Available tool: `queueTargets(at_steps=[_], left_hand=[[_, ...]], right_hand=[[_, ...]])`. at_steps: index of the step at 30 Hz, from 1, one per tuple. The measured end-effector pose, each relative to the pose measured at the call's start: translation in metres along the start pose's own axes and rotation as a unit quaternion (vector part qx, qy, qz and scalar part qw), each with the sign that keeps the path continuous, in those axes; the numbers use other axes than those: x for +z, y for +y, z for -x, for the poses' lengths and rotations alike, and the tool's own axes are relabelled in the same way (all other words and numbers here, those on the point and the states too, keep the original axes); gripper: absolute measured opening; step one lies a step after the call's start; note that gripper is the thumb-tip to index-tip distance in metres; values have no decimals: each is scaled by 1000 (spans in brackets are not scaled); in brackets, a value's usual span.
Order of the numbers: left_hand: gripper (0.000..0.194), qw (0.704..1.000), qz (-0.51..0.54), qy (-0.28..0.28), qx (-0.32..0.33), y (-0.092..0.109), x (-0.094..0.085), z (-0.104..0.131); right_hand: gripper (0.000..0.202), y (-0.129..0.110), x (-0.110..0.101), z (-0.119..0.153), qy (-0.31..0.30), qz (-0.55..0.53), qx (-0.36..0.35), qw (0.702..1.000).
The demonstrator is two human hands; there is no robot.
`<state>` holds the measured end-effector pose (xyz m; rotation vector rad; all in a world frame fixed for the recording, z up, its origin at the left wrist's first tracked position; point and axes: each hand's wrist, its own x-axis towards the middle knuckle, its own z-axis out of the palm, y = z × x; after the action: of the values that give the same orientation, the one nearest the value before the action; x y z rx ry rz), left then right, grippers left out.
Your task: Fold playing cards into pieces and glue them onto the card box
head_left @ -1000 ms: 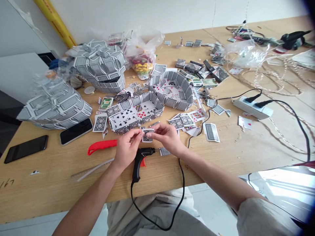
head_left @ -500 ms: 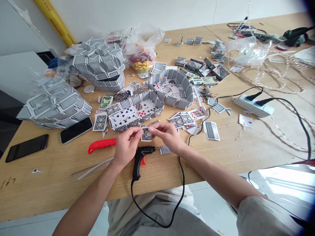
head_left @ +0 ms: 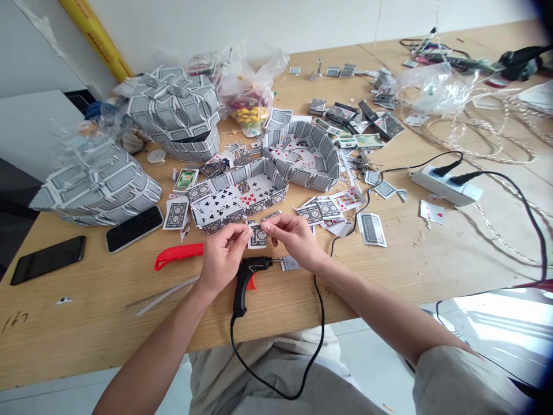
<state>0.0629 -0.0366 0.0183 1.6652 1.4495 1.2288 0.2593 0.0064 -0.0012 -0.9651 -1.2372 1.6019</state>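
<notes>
Between my two hands is a small folded playing card piece (head_left: 258, 237) with a dark patterned back. My left hand (head_left: 222, 253) pinches its left edge between thumb and fingertips. The right edge is gripped by my right hand (head_left: 294, 239), thumb against forefinger. Just below them a black glue gun (head_left: 248, 282) with an orange trigger lies on the table, its nozzle pointing right at a card (head_left: 289, 263). Behind my hands stands an open tray made of cards (head_left: 237, 196), with card faces lining its floor.
A red-handled tool (head_left: 178, 253) and two phones (head_left: 133, 229) lie to the left on the table (head_left: 86, 323). Card-built containers (head_left: 173, 109) stand behind. Loose cards (head_left: 371, 229), a power strip (head_left: 444, 185) and black cables are to the right.
</notes>
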Motion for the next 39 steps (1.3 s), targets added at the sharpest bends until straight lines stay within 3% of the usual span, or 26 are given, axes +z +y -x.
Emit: queueTargets(at_steps=[7, 15, 33, 39], left_hand=[[21, 1000, 4, 16, 2, -3, -1, -1], [20, 1000, 9, 12, 3, 0, -1, -1], [15, 999, 20, 29, 6, 5, -2, -1], [18, 999, 25, 40, -6, 5, -4, -3]], right_hand=[[45, -7, 3, -1, -31, -21, 36, 999], [49, -4, 4, -1, -17, 21, 1, 1000], [57, -4, 4, 2, -66, 85, 14, 994], [54, 2, 1, 3, -117, 129, -1, 985]])
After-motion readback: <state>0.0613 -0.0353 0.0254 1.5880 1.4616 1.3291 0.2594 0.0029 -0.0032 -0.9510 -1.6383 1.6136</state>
